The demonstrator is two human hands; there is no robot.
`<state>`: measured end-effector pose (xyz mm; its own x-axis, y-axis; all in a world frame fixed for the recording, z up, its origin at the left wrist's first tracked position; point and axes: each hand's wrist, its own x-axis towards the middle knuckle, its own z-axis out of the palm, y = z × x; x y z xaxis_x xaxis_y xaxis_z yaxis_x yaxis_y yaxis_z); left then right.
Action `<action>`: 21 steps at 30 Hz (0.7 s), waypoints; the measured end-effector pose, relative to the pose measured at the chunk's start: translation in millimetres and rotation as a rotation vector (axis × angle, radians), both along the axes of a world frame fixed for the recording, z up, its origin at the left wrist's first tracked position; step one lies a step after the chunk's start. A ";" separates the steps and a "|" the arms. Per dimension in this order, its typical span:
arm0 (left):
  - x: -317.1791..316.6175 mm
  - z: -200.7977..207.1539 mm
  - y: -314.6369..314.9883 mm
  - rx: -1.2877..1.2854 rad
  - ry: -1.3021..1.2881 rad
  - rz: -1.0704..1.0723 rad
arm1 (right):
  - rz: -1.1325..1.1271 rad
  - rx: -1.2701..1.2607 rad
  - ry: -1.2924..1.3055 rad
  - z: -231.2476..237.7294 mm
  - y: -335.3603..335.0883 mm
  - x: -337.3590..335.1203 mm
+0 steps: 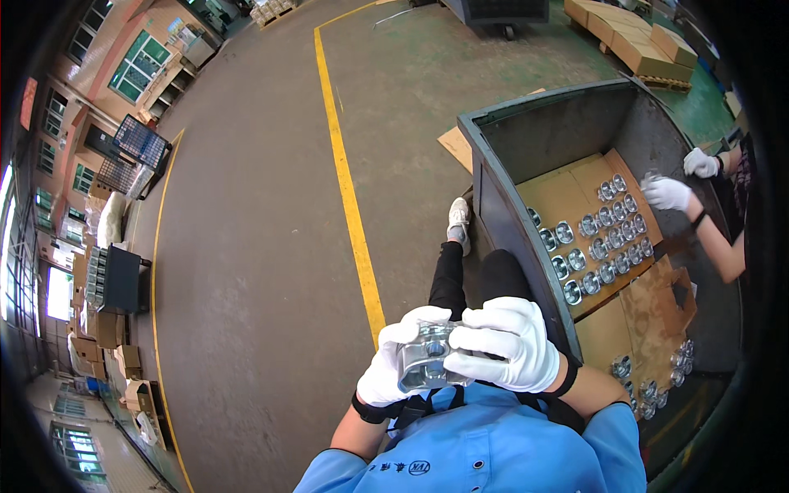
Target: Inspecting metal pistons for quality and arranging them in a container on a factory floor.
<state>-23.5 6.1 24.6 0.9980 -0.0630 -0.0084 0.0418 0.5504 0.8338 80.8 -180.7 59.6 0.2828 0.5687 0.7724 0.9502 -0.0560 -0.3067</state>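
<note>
In front of my chest I hold a shiny metal piston (433, 355), its round pin hole showing between my hands. My left hand (393, 357), in a white glove, wraps round its left side. From the right, my right hand (511, 345), also gloved in white, has its fingers closed over the piston's other side. Rows of similar pistons (606, 242) stand on a cardboard sheet (567, 185) inside the large dark metal bin (526, 218) to my right.
Across the bin, a co-worker's white-gloved hand (667, 194) holds a shiny part over the cardboard. More pistons (649, 393) lie in the bin's near end beside a torn cardboard piece (657, 296). A yellow line (349, 193) runs along the floor. Stacked cartons (629, 37) sit on a pallet beyond.
</note>
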 end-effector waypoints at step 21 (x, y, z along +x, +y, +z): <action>9.1 17.3 7.3 0.215 -0.069 0.026 | 0.005 0.052 0.391 -19.3 6.4 8.2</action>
